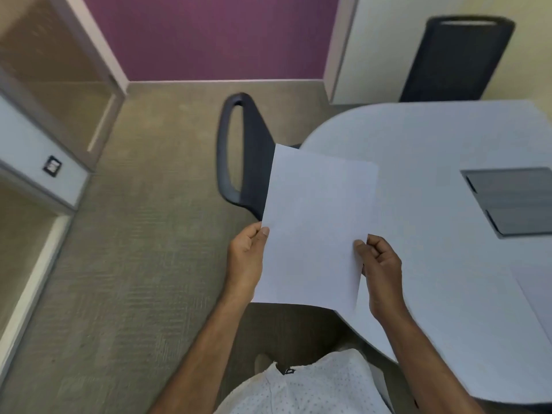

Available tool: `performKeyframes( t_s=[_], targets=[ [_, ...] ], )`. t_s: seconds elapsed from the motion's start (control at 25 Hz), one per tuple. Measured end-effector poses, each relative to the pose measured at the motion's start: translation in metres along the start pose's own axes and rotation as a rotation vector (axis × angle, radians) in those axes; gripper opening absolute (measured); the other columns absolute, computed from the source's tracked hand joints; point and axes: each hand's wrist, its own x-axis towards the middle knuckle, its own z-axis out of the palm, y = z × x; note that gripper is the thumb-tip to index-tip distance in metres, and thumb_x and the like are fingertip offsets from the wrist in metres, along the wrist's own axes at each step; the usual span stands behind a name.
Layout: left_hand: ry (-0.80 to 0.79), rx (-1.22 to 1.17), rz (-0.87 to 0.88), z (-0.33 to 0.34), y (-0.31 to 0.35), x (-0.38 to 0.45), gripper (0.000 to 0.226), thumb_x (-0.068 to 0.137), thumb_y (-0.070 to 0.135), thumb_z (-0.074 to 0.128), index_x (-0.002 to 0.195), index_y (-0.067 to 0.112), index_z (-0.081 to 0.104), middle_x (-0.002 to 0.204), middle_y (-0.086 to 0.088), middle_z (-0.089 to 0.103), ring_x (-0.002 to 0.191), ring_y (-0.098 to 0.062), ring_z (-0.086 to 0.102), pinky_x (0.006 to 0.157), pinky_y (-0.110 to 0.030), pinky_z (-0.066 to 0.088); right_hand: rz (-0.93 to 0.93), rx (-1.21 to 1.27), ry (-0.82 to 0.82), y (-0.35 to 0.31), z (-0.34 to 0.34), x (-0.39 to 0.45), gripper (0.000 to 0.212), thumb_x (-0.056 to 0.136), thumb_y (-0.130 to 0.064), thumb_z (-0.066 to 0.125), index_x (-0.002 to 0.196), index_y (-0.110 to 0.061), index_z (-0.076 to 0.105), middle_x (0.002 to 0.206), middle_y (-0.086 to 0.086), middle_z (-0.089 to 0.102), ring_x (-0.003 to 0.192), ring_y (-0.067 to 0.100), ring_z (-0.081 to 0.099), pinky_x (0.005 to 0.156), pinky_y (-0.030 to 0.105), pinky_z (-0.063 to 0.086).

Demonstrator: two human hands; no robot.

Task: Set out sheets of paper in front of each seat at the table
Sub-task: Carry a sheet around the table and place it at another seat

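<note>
I hold white sheets of paper (316, 228) in the air over the rounded left end of a pale grey table (433, 150). My left hand (246, 258) pinches the paper's left edge, thumb on top. My right hand (380, 270) grips its right edge near the lower corner. I cannot tell how many sheets are in the stack. A dark chair (245, 153) stands at the table's rounded end, partly hidden behind the paper. A second dark chair (457, 61) stands at the table's far side.
A dark rectangular panel (510, 201) is set into the tabletop at the right. Another white sheet (537, 294) lies at the right edge. Beige carpet (134, 249) spreads to the left, with a purple wall (209, 37) beyond and glass partitions at the far left.
</note>
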Motion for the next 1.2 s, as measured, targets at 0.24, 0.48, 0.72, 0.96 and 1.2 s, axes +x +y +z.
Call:
performKeyframes(
  t_s=[0.24,0.48,0.72,0.96,1.2],
  targets=[
    [0.147,-0.077,0.127,-0.095,0.044,0.004,0.026,0.108,0.018,0.052,0.105,0.02,0.078,0.105,-0.002,0.081,0.101,-0.025,0.076,0.092,-0.045,0.059,-0.127,-0.018,-0.163,-0.057,0.11,-0.018,0.006,0.099,-0.027,0.066,0.103,-0.023,0.069,0.094,-0.014,0.073,0.085,0.002,0.067,0.08,0.029,0.053],
    [0.27,-0.092,0.206,-0.163,0.088,0.068,0.025,0.106,0.019,0.054,0.096,0.017,0.077,0.103,-0.002,0.08,0.096,-0.018,0.07,0.101,-0.053,0.053,-0.212,0.024,-0.272,-0.105,0.217,0.01,0.013,0.102,-0.024,0.062,0.111,-0.019,0.07,0.101,-0.008,0.079,0.09,0.008,0.074,0.075,0.023,0.055],
    [0.229,-0.047,0.234,-0.211,0.145,0.196,0.025,0.106,0.021,0.055,0.117,0.009,0.074,0.114,-0.003,0.079,0.113,-0.022,0.072,0.107,-0.051,0.052,-0.246,0.109,-0.208,-0.135,0.328,0.088,0.016,0.103,-0.026,0.061,0.116,-0.021,0.068,0.104,-0.003,0.079,0.097,0.019,0.074,0.084,0.039,0.057],
    [0.113,0.023,0.243,-0.235,0.209,0.341,0.023,0.106,0.022,0.055,0.116,0.014,0.075,0.112,-0.002,0.08,0.111,-0.021,0.073,0.106,-0.052,0.053,-0.226,0.17,-0.124,-0.182,0.419,0.175,0.016,0.103,-0.024,0.06,0.115,-0.019,0.068,0.101,-0.002,0.08,0.095,0.018,0.076,0.084,0.037,0.058],
    [-0.014,0.064,0.259,-0.22,0.262,0.478,0.023,0.106,0.022,0.055,0.115,0.014,0.075,0.111,-0.001,0.08,0.111,-0.02,0.074,0.105,-0.049,0.054,-0.209,0.195,-0.056,-0.223,0.471,0.266,0.019,0.104,-0.018,0.058,0.12,-0.012,0.066,0.099,-0.002,0.081,0.09,0.01,0.077,0.071,0.02,0.057]
  ],
)
